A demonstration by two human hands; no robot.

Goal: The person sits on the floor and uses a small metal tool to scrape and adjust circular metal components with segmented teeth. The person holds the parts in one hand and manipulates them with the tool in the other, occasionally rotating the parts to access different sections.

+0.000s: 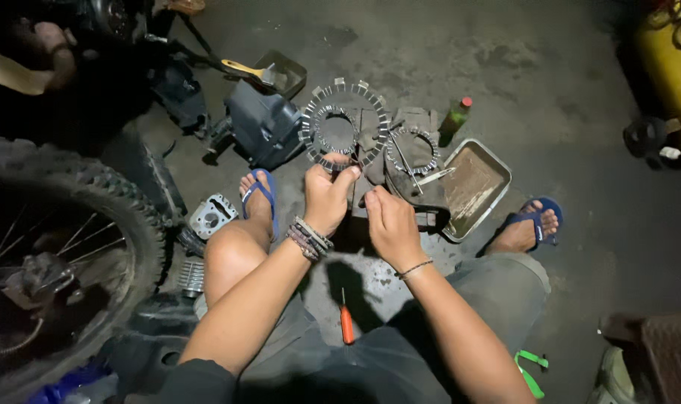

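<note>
Toothed metal ring (345, 123), flat and notched, pinched by left hand (327, 196).

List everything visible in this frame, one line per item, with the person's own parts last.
Toothed ring plates: two or more, grey metal, held up by left hand.
Ring plate: one, grey, on rag beyond right hand.
Metal tray: one, silver, right of rag.
Bottle: one, green with red cap, behind tray.
Screwdriver: one, orange handle, on floor between legs.
Brush: one, yellow handle, upper left.
Knobby tyre: one, black, left.
Cylinder head: one, grey, beside left foot.
Sandals: two, blue, on feet.
Left hand: gripping plates.
Right hand: on rag; grip unclear.
</note>
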